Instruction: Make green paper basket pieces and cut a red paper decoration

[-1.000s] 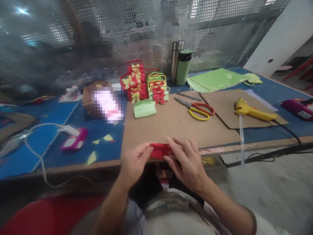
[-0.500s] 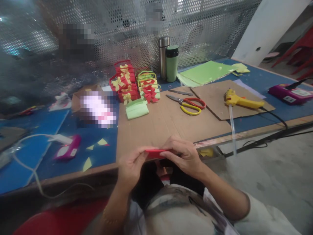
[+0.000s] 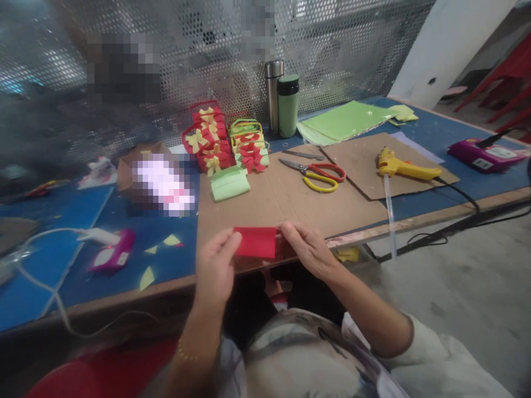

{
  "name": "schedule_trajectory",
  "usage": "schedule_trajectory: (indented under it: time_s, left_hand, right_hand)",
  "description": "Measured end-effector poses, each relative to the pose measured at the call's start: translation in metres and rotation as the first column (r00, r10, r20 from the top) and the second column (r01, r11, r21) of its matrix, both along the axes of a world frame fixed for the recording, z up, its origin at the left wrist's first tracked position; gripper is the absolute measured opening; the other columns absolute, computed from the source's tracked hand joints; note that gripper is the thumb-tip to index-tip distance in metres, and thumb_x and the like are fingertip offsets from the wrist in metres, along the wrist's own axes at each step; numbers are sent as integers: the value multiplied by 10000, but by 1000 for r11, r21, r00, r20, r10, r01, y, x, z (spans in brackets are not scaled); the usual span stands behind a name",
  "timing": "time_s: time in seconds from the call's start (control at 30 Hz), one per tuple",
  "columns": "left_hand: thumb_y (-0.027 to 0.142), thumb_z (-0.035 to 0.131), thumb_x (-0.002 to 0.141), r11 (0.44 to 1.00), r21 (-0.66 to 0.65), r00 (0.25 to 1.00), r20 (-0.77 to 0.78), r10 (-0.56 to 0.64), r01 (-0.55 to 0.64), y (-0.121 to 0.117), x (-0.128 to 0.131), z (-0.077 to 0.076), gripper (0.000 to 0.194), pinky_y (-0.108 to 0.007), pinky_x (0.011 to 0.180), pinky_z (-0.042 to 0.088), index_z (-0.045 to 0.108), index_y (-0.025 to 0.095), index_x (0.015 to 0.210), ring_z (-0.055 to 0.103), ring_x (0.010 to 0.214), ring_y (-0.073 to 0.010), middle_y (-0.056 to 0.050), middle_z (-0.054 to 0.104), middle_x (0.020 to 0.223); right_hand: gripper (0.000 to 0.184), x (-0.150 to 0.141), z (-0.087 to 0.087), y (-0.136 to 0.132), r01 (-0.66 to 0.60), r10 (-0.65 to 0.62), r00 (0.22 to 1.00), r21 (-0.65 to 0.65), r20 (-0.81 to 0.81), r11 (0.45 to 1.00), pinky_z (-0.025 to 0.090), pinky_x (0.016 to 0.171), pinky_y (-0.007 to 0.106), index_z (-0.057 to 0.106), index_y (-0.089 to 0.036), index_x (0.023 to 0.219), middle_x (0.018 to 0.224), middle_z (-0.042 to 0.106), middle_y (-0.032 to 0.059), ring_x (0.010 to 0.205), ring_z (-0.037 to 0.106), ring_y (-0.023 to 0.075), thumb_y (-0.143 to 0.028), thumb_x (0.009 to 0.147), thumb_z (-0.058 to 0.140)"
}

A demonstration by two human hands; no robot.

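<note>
A small red paper rectangle (image 3: 256,243) is held up just above the front edge of the cardboard, its broad face showing. My left hand (image 3: 216,265) pinches its left side between thumb and fingers. At the upper right corner, the closed fingertips of my right hand (image 3: 309,249) meet the paper. Behind my hands a folded light green paper (image 3: 230,185) lies on the cardboard mat (image 3: 265,204). Further back stand red paper baskets (image 3: 209,138) with yellow bows, beside green and yellow ones (image 3: 250,145) with red bows.
Scissors (image 3: 317,176) with red and yellow handles lie beside a blade (image 3: 302,155). On the right, a yellow glue gun (image 3: 409,168) rests on cardboard. Two flasks (image 3: 287,108) stand by the mesh wall. Purple power adapters (image 3: 111,254) and cables sit at both sides, with paper scraps (image 3: 146,278) on the left.
The red paper has turned from edge-on to showing its broad face. My right hand has shifted from the paper's front edge to its upper right corner.
</note>
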State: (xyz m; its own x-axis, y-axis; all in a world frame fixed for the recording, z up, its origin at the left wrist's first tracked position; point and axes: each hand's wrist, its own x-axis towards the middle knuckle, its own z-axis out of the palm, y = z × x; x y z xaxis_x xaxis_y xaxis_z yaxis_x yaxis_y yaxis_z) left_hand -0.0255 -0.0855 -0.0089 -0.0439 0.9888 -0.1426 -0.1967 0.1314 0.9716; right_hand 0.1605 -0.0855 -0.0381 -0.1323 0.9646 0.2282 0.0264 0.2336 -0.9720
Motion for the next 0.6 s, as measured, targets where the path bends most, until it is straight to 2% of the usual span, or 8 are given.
schedule_trajectory:
  time_s: [0.07,0.13,0.33,0.5,0.6]
  left_hand:
    - [381,878,661,998,-37,995,84,48,-45,5,0,1,349,-335,728,604,763,140,886,740,752,-217,-66,783,814]
    - [356,894,632,997,-52,991,117,62,-56,8,-1,3,347,-337,745,605,750,134,855,743,767,-216,-67,781,815]
    - [325,852,674,999,-36,990,136,44,-39,3,4,4,257,-319,732,597,734,142,811,736,757,-208,-38,756,750]
    - [352,823,725,998,-1,993,97,65,-65,0,7,1,227,-290,702,585,731,167,820,723,732,-182,-31,762,777]
    - [413,848,690,1000,-22,999,37,17,-16,-1,0,4,320,-290,682,584,762,158,863,721,719,-195,-51,769,778]
  right_hand:
    - [630,-1,2,-1,-64,55,994,-97,-95,993,545,594,259,711,-172,880,695,672,28,638,653,150,-741,950,450]
    - [652,-2,5,-1,-113,95,986,-134,-135,984,545,577,255,709,-161,846,683,680,34,607,647,143,-766,920,477]
    - [628,-13,13,-1,-111,112,994,-80,7,991,424,494,222,624,-172,658,569,605,6,517,536,108,-734,917,514]
    - [504,-20,5,3,-179,177,984,-104,-24,978,372,473,222,639,-171,748,565,529,-39,497,466,96,-652,895,604]
    - [449,-14,1,3,-174,172,983,23,61,985,376,521,224,633,-180,746,594,526,-37,547,473,102,-577,948,572]
